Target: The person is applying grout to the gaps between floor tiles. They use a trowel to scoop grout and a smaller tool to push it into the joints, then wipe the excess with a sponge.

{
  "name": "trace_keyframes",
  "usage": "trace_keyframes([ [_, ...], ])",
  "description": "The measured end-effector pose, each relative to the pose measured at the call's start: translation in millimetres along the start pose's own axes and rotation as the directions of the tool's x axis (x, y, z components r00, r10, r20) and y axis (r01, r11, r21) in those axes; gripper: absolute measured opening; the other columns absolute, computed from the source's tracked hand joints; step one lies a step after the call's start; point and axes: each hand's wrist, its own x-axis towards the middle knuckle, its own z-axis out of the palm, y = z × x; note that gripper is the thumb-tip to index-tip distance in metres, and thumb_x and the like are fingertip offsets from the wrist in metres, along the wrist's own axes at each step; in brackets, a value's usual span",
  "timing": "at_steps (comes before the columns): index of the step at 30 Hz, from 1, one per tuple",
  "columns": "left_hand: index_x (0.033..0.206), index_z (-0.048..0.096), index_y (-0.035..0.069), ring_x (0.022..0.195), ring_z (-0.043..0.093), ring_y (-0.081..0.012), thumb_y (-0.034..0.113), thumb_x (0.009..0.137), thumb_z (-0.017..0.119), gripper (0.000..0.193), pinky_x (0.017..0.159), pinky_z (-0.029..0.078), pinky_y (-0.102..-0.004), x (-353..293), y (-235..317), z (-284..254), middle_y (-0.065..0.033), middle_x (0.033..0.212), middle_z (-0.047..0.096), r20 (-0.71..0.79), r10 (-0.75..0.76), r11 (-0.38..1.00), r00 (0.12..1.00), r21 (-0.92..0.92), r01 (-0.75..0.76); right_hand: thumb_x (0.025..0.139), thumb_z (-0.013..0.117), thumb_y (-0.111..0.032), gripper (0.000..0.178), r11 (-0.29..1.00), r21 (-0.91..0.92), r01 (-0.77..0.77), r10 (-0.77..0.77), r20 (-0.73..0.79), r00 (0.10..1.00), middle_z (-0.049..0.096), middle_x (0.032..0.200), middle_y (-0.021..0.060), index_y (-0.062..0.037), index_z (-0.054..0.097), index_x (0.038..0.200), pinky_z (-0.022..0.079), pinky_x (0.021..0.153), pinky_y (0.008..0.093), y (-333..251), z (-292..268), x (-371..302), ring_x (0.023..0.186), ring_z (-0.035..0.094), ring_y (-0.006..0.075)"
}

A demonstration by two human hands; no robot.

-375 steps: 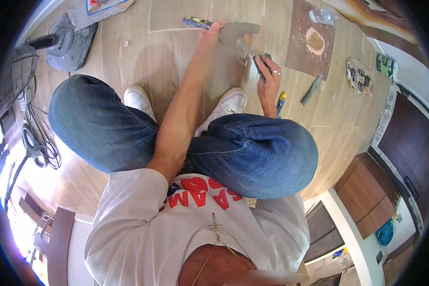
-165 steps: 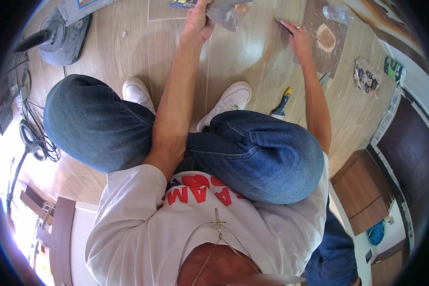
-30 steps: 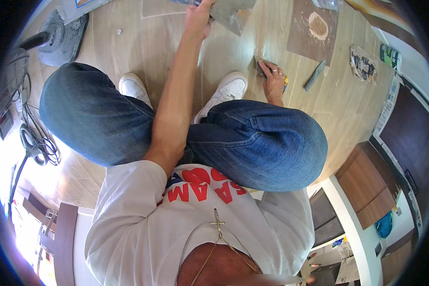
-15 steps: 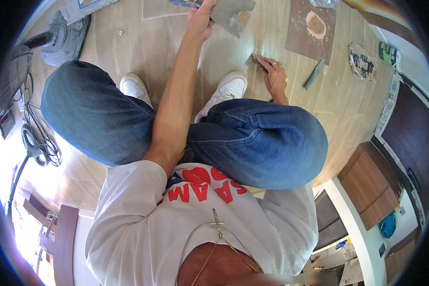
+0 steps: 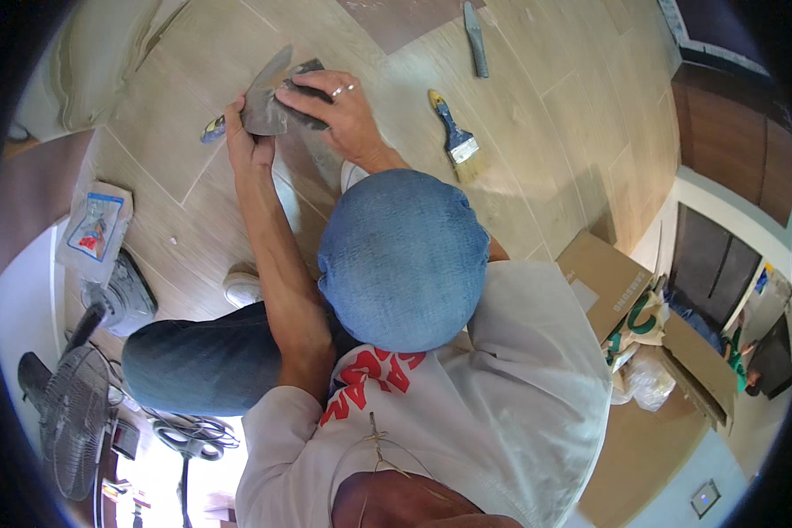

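Holding wide scraper in curled left hand, dark blade in curled right hand, with edges close; over open floor, apart from brush.

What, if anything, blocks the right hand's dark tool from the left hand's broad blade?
Nothing visible: the right hand holds the dark tool at the edge of the broad blade in the left hand.

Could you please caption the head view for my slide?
Left hand holds a broad grey metal spatula close to a dark rectangular scraper in the right hand, over pale wood-look flooring.
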Motion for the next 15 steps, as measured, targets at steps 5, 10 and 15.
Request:
trace_keyframes([
  [5,0.118,0.068,0.003,0.108,0.066,-0.0242,0.024,0.093,0.071,0.033,0.097,0.053,-0.0391,-5,31,2,-0.0079,0.115,0.071,-0.074,0.111,0.992,0.991,0.066,-0.106,0.079,0.064,0.008,0.059,0.982,-0.084,-0.171,0.185,0.205,0.961,0.065,0.127,0.0084,-0.0194,0.071,0.131,0.045,0.105,0.0422,18,-2,-50,0.117,0.06,0.0313],
  [10,0.121,0.067,0.002,0.106,0.066,-0.0218,0.026,0.095,0.07,0.036,0.094,0.054,-0.0372,8,45,34,-0.0076,0.114,0.07,0.119,0.171,0.959,0.978,0.206,-0.192,0.098,0.061,-0.01,0.039,0.78,0.141,-0.61,0.586,0.176,0.791,0.065,0.131,0.0112,-0.0128,0.065,0.137,0.045,0.108,0.0398,41,3,-99,0.118,0.062,0.0317],
  [15,0.127,0.062,0.0,0.109,0.065,-0.0226,0.024,0.099,0.066,0.038,0.097,0.053,-0.0373,23,15,55,-0.008,0.119,0.067,0.138,0.142,0.954,0.98,0.244,-0.173,0.104,0.058,-0.038,0.051,0.289,0.577,-0.764,0.92,0.051,0.388,0.067,0.128,0.0219,0.0057,0.064,0.13,0.049,0.101,0.04,64,-9,-69,0.117,0.064,0.0275],
])
